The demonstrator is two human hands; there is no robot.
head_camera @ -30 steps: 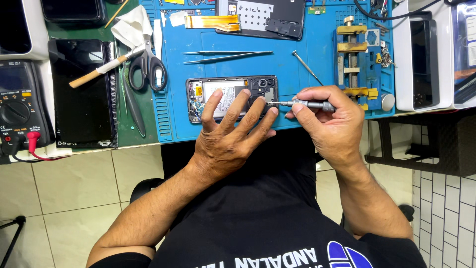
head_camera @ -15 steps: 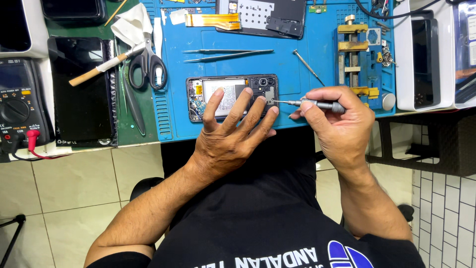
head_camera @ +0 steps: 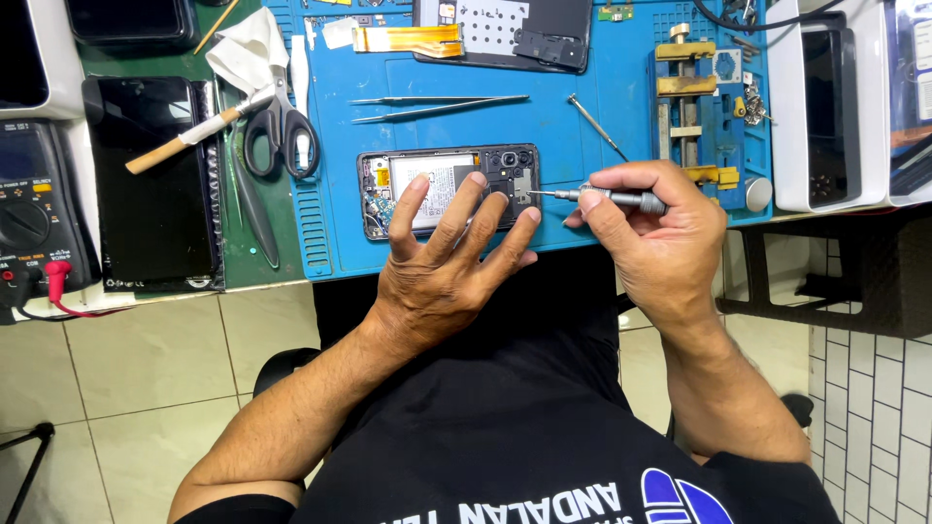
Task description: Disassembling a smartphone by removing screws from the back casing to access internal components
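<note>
Presently, on the far left, one multimeter (head_camera: 34, 209) with a red probe plug sits beside one dark phone (head_camera: 155, 180) lying face up. Next come one wooden-handled brush (head_camera: 189, 136), one white cloth (head_camera: 248, 49) and one pair of black-handled scissors (head_camera: 280, 131), at the left edge of the blue work mat (head_camera: 582, 146). Two tweezers (head_camera: 437, 105) lie on the mat, far of the opened phone (head_camera: 447, 189).

The opened phone lies near the mat's front edge with its back cover already off; battery and boards are exposed. The left hand (head_camera: 442, 272) lies flat, fingers spread, pressing the phone down and gripping nothing. The right hand (head_camera: 650, 238) is closed around one precision screwdriver (head_camera: 607, 197), its tip at the phone's right end by the camera block. Judging by this, opening is done and screw work inside is under way; whether screws remain cannot be told.

Further right stand one loose metal driver bit (head_camera: 597, 126) and one blue-and-yellow clamp jig (head_camera: 694, 107).
</note>
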